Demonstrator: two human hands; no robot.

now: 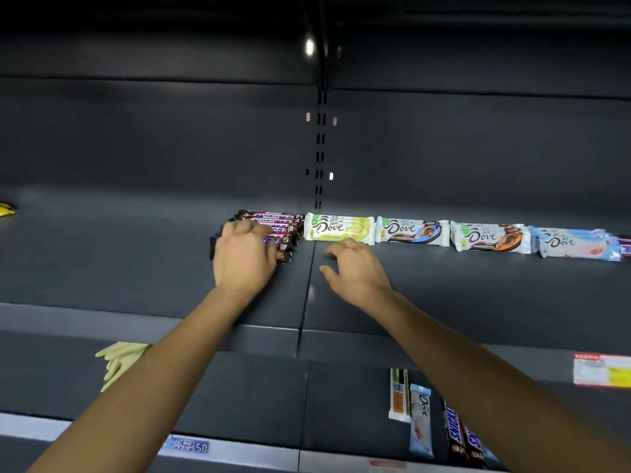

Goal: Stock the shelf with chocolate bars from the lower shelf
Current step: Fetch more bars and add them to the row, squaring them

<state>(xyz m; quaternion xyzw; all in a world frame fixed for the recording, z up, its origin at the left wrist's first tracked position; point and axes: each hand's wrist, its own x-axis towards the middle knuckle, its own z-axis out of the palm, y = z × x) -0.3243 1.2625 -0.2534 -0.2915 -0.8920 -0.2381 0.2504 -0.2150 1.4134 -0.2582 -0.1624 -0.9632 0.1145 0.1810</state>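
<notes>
A pile of several Snickers bars [283, 227] lies on the dark upper shelf [136, 261]. My left hand [244, 256] rests on top of this pile, its fingers curled over the bars. My right hand [351, 268] hovers open just in front of a yellow-green Dove bar stack [338, 227], touching nothing. Further right lie a brown Dove stack [411, 231], an orange Dove stack [490, 237] and a light blue Dove stack [573, 243]. On the lower shelf [239, 397] lie a green-edged bar [398, 394], a blue Dove bar [421, 419] and Snickers bars [464, 438].
A pale yellow glove [119, 365] lies on the lower shelf at left. A yellow packet [6, 210] sits at the upper shelf's far left edge. A red and white price label [601, 370] hangs at right. A slotted upright [319, 148] divides the back panel.
</notes>
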